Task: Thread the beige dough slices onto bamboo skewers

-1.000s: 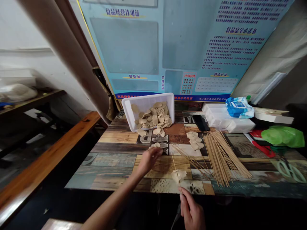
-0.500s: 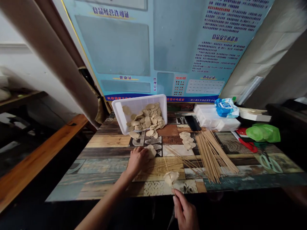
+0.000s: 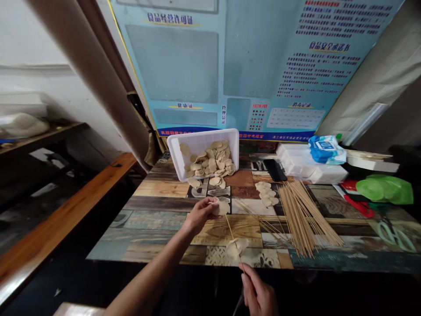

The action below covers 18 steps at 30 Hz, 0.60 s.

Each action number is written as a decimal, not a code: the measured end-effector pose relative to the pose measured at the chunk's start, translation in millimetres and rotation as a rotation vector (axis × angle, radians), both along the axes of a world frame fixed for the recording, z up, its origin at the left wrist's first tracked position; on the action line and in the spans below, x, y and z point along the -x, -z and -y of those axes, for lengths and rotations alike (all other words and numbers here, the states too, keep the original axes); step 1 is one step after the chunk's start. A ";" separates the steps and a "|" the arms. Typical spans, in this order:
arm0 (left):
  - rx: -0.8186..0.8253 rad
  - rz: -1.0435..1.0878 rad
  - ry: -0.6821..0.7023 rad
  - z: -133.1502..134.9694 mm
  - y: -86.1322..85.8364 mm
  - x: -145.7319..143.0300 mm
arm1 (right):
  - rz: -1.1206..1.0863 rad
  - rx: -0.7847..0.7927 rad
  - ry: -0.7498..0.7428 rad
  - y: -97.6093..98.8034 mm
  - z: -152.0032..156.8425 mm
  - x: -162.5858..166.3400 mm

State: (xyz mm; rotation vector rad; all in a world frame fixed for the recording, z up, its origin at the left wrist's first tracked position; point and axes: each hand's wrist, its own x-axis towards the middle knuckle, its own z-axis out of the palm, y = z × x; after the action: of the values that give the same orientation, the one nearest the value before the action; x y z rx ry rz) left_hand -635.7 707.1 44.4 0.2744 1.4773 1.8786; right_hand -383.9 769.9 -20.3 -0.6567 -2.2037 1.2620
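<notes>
My left hand point(image 3: 201, 214) pinches a thin, pale round slice point(image 3: 222, 207) by its left edge, over the middle of the table. The tip of a wooden skewer point(image 3: 229, 225) is close by the slice; I cannot tell whether it pierces it. My right hand point(image 3: 258, 289) grips that skewer by its lower end at the table's front edge. Pale slices point(image 3: 237, 249) are threaded on the skewer just above my right fingers. A tilted white plastic tub point(image 3: 176, 160) holds many similar slices point(image 3: 212, 162), some spilling out in front.
On the right lie a bundle of bare skewers point(image 3: 299, 219), a group of slices point(image 3: 266, 194) and a dark phone point(image 3: 275, 170). Beyond are white packages point(image 3: 296, 164), a blue wipes pack point(image 3: 326, 149), a green bag point(image 3: 384, 189) and scissors point(image 3: 394, 232). A poster board point(image 3: 171, 66) stands behind.
My left hand has lifted a slice from the table and brought it to the skewer's tip. My right hand keeps its hold on the skewer. The view has shifted left.
</notes>
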 end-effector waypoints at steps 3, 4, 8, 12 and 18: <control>-0.019 0.032 0.002 -1.1 -2.2 -0.8 | 0.016 0.012 -0.015 4.5 1.3 -0.6; -0.025 0.035 0.002 -1.2 -1.9 -1.2 | 0.021 0.016 -0.020 6.0 1.7 -0.7; -0.048 0.005 0.004 -0.8 -1.7 -6.0 | 0.036 0.037 -0.033 10.5 2.4 0.1; -0.048 -0.075 0.034 -0.9 -5.8 -16.8 | 0.019 0.062 -0.021 11.7 2.5 2.3; -0.061 -0.033 0.003 -3.5 -7.5 -28.7 | -0.020 0.076 -0.002 13.3 3.2 2.9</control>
State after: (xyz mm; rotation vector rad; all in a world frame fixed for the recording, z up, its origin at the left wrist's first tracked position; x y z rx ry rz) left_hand -607.0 710.6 51.8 0.3374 1.4426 1.9277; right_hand -386.8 766.6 -33.6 -0.6675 -2.1497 1.3531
